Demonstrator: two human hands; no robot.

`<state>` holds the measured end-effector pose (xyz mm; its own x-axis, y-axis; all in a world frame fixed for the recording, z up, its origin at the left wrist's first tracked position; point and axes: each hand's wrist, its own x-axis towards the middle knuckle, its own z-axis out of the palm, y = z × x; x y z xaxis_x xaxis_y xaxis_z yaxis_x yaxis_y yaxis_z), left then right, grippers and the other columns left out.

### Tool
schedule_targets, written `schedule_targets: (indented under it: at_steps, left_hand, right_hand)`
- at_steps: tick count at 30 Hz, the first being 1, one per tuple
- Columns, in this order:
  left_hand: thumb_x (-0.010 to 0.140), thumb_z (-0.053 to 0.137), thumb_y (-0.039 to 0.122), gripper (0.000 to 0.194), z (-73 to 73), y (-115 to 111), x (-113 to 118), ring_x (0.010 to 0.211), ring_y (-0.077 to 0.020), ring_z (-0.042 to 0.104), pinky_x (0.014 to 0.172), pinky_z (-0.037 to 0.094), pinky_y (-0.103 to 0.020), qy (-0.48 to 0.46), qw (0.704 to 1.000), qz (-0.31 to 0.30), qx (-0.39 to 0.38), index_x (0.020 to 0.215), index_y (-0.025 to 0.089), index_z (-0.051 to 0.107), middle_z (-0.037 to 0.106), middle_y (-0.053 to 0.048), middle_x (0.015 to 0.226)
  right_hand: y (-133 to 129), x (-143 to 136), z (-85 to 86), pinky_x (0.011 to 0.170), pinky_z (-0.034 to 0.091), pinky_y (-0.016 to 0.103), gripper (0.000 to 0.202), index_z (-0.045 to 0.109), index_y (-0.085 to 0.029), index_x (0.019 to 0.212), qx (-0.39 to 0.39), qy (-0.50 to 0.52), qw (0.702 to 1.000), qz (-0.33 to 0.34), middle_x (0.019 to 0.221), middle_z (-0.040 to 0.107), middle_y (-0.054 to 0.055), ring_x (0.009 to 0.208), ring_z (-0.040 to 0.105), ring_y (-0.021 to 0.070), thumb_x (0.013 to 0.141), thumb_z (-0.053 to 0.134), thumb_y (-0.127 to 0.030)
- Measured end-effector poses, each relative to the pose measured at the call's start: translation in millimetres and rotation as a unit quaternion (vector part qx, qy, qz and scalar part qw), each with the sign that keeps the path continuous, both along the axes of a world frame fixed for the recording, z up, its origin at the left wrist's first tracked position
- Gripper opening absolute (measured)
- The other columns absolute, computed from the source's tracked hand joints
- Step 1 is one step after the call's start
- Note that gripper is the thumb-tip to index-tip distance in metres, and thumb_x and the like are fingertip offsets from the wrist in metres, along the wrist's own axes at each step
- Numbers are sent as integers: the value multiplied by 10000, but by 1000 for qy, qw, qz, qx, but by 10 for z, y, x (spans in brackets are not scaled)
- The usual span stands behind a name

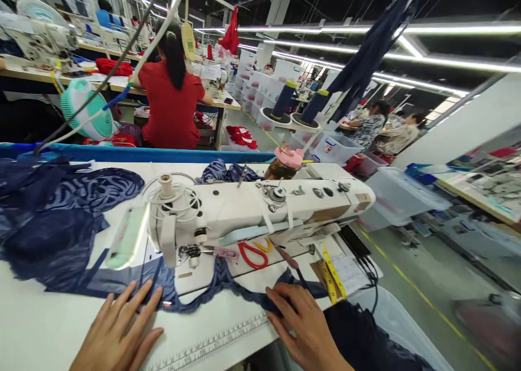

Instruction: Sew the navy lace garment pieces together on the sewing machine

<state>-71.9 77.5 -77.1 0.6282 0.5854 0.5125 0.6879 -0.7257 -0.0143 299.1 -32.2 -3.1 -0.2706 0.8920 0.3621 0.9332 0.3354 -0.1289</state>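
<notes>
A white sewing machine (252, 208) stands on the white table (36, 322). Navy lace fabric (215, 292) runs under its needle and along the table's front. My left hand (118, 333) lies flat with fingers spread, fingertips on the fabric left of the needle. My right hand (303, 322) presses flat on the fabric's right end, near the table edge. More navy lace (52, 224) is piled at the left.
Red-handled scissors (252, 254) and a yellow tape measure (331, 273) lie beside the machine. A jar with a pink lid (285, 164) stands behind it. A person in red (171, 94) sits ahead; others work at right. Plastic bins (394, 197) line the aisle.
</notes>
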Motion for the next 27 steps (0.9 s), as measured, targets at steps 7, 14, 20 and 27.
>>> schedule_targets:
  at_steps: [7, 14, 20, 27]
  left_hand:
    - [920, 481, 442, 588, 52, -10, 35, 1305, -384, 452, 1143, 231, -524, -9, 1000, -11, 6, 1455, 205, 424, 549, -147, 1369]
    - [954, 468, 438, 501, 202, -125, 181, 1356, -367, 400, 1163, 211, -501, 17, 998, 37, 44, 1369, 160, 514, 485, -173, 1431]
    - [938, 459, 611, 612, 220, -252, 349, 1249, -295, 510, 1099, 333, -444, 63, 992, 102, 44, 1351, 169, 548, 594, -110, 1349]
    - [971, 468, 523, 497, 331, -273, 273, 1218, -274, 529, 1037, 345, -449, 67, 993, 97, 4, 1361, 224, 542, 613, -65, 1338]
  right_hand:
    - [34, 60, -187, 802, 519, 380, 375, 590, -194, 1250, -47, 30, 995, 86, 1078, 634, 104, 956, 587, 231, 963, 391, -57]
    - [741, 243, -84, 893, 433, 409, 348, 653, -199, 1113, 84, -28, 987, 138, 1072, 678, 68, 1042, 573, 238, 923, 425, -17]
    - [833, -81, -17, 865, 435, 442, 500, 594, -188, 1238, 158, 65, 983, 72, 1179, 607, 120, 1047, 561, 276, 838, 389, 31]
    - [833, -868, -55, 968, 424, 451, 254, 590, -197, 1228, 0, 24, 971, 237, 1203, 615, 98, 1091, 564, 262, 985, 521, -231]
